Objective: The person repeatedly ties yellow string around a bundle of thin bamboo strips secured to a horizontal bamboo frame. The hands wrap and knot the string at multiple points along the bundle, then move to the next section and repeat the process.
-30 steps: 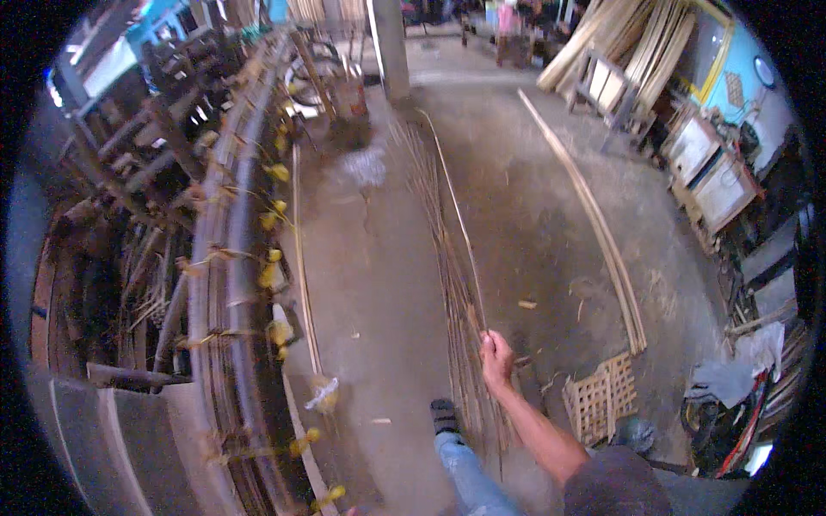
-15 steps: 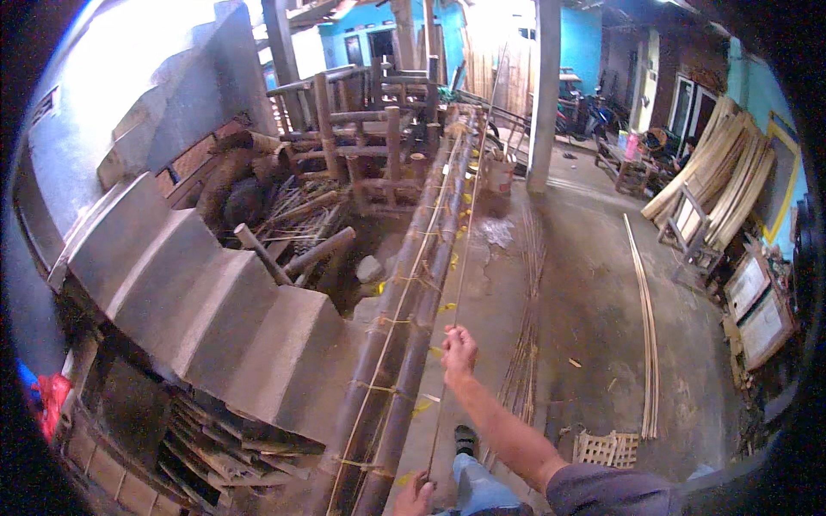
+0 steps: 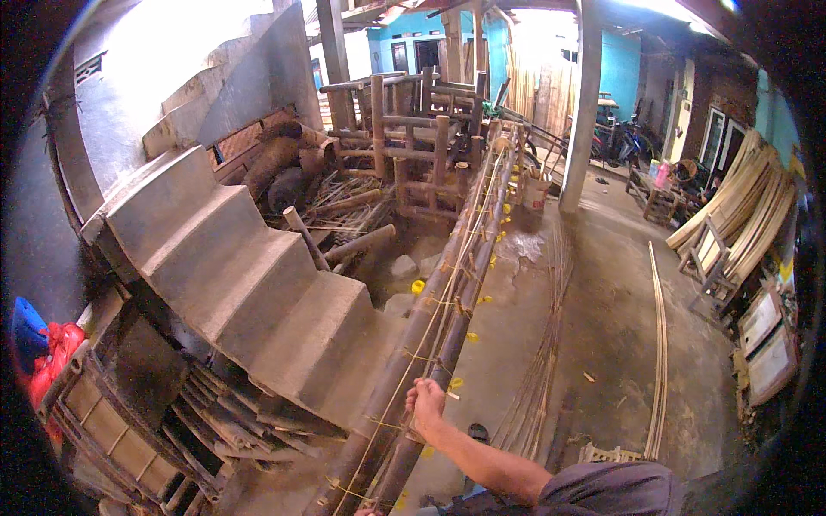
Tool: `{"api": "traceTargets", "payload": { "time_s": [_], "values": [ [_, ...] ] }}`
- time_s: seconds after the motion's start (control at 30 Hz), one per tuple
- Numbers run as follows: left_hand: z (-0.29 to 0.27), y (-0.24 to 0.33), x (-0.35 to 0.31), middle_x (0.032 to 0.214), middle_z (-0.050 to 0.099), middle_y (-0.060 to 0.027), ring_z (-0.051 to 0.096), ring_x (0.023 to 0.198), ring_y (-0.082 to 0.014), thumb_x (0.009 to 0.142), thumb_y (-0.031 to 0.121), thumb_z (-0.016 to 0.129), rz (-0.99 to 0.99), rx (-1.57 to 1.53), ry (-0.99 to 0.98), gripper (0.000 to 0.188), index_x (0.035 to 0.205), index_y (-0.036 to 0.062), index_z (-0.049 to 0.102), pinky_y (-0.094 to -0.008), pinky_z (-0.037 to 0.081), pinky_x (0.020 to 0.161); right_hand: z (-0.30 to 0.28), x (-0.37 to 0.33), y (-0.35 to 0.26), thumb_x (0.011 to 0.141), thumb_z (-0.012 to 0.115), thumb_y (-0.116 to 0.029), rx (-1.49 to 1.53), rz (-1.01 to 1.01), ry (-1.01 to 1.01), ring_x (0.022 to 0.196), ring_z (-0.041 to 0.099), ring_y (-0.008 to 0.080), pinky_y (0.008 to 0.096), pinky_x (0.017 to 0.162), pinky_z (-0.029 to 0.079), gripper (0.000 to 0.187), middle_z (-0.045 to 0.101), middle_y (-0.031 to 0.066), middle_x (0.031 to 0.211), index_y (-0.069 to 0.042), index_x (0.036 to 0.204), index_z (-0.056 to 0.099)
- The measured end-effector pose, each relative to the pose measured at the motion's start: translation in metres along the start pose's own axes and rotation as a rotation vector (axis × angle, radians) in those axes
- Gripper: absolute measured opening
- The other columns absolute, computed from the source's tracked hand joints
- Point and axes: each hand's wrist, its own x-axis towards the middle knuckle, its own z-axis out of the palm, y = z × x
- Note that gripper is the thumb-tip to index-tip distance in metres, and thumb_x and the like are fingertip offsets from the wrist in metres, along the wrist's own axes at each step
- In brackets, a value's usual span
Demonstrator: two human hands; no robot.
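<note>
Two long dark bamboo poles (image 3: 403, 361) run side by side away from me, with thin yellowish ties across them and yellow tags along the edges. Over the right-hand pole my right hand (image 3: 427, 406) is closed in a fist, around a thin bamboo strip (image 3: 461, 277) that stretches forward along the poles. The fingers partly hide the grip. Only a sliver of my left hand (image 3: 368, 512) shows at the lower edge, beside the poles' near end; its fingers are out of sight.
Concrete steps (image 3: 249, 284) stand on the left, with stacked bamboo pieces (image 3: 232, 413) below. Thin sticks (image 3: 538, 344) lie on the floor to the right, beside pale long strips (image 3: 659, 361). Bundled bamboo slats (image 3: 744, 206) lean at the far right. A post (image 3: 582, 112) rises ahead.
My right hand has moved left and nearer, from beside the poles to over them, bringing the strip along. My left hand has dropped mostly out of view. The view has shifted left.
</note>
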Motion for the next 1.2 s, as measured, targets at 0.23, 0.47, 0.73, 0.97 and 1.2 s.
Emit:
{"api": "traceTargets", "payload": {
  "time_s": [0.23,0.47,0.73,0.97,1.2],
  "values": [
    [-0.065,-0.045,-0.045,0.121,0.057,-0.0210,0.053,0.113,-0.0330,0.097,0.038,0.049,-0.087,0.260,0.053,0.045,0.130,0.0079,0.052,-0.0449,0.043,0.096,-0.072,-0.019,-0.005,0.095,0.057,-0.026,-0.366,0.347,-0.308,0.092,0.062,0.0162,0.0332,0.077,0.049,0.020,0.064,0.0027,0.094,-0.009,0.105,0.059],
    [-0.111,-0.018,-0.002,0.121,0.058,-0.0195,0.052,0.114,-0.0343,0.097,0.040,0.050,-0.293,0.331,0.245,0.047,0.130,0.0057,0.052,-0.0442,0.040,0.098,-0.260,0.016,-0.003,0.090,0.063,-0.027,-0.590,0.475,0.042,0.065,0.062,0.0122,0.0301,0.053,0.050,0.019,0.066,0.0040,0.080,-0.008,0.094,0.063],
    [-0.108,0.033,0.129,0.123,0.058,-0.0168,0.049,0.118,-0.0371,0.096,0.042,0.051,-0.157,0.573,0.467,0.051,0.128,0.0031,0.053,-0.0440,0.036,0.104,-0.291,0.123,-0.029,0.091,0.062,-0.021,-0.642,0.423,0.090,0.071,0.065,0.0130,0.0284,0.054,0.050,0.017,0.067,0.0029,0.082,-0.007,0.099,0.063],
    [0.044,0.343,0.357,0.133,0.050,-0.0119,0.044,0.126,-0.0277,0.095,0.035,0.056,0.022,0.182,-0.150,0.045,0.132,0.0095,0.050,-0.0463,0.031,0.109,-0.288,0.344,-0.192,0.089,0.060,-0.025,-0.812,0.047,-0.369,0.077,0.066,0.0129,0.0313,0.067,0.052,0.024,0.068,0.0057,0.087,-0.003,0.098,0.065],
    [0.265,0.520,0.519,0.102,0.069,-0.0104,0.066,0.096,-0.0223,0.087,0.014,0.066,0.500,0.213,-0.433,0.021,0.107,0.0074,0.069,-0.0334,0.051,0.087,-0.211,0.541,-0.426,0.089,0.059,-0.021,-0.846,-0.370,-0.263,0.074,0.059,0.0109,0.0295,0.069,0.049,0.019,0.064,0.0037,0.079,-0.005,0.095,0.066]
  ]
}}
